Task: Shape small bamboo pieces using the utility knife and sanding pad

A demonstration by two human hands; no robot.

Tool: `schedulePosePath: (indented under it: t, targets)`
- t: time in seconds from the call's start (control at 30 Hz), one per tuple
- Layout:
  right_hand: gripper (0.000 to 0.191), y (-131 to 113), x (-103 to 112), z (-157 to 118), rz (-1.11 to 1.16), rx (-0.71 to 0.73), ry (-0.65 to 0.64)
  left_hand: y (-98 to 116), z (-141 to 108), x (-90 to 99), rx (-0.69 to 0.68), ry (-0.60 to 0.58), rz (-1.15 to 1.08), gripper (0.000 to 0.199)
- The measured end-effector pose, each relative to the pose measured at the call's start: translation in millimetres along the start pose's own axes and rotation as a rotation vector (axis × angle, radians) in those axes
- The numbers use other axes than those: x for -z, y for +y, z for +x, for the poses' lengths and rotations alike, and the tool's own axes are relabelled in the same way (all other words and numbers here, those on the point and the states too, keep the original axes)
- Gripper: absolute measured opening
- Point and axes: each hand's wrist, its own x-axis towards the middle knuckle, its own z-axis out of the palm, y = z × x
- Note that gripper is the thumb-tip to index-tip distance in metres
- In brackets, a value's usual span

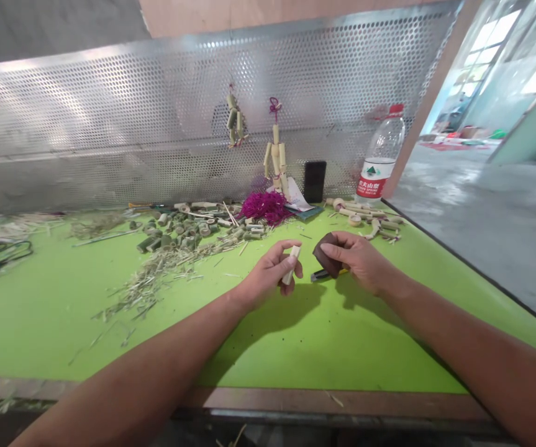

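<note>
My left hand (274, 271) is closed around a short, pale piece of bamboo (290, 266), holding it upright above the green table. A little to the right, my right hand (354, 256) pinches a dark brown folded sheet that looks like sandpaper (327, 253). The bamboo piece and the sheet are apart. Just below the sheet, a utility knife (321, 275) lies on the table, its yellow part mostly hidden by my right hand. Behind my hands sits a bundle of purple cord (266, 208).
Cut bamboo pieces (188, 228) and shavings (144, 285) spread across the table (63, 298) to the left. Jointed bamboo figures (276, 155) hang by the perforated metal panel (156, 118). A black phone-like slab (315, 181) and a plastic bottle (382, 155) stand at the back, near more bamboo parts (367, 217).
</note>
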Motion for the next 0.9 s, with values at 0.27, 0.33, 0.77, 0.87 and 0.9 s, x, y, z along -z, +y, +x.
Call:
schedulePosePath:
  t: [0.27, 0.33, 0.77, 0.87, 0.9]
  targets:
    - [0.028, 8, -9, -1, -0.321, 0.077, -0.118, 0, 0, -6.6, 0.045, 0.043, -0.054, 0.046]
    - [0.026, 10, -10, -1, -0.395, 0.095, -0.082, 0, -2, -7.9, 0.018, 0.017, 0.055, 0.04]
    - [0.027, 8, -5, 1, -0.426, -0.049, -0.132, 2, -1, -10.5, 0.077, 0.03, 0.22, 0.038]
    - [0.031, 7, -5, 2, -0.382, -0.037, 0.033, 4, -1, -12.2, 0.099, 0.06, 0.201, 0.052]
    - [0.032, 6, -7, 2, -0.386, -0.001, 0.073, 4, -1, -13.0, 0.099, 0.064, 0.206, 0.055]
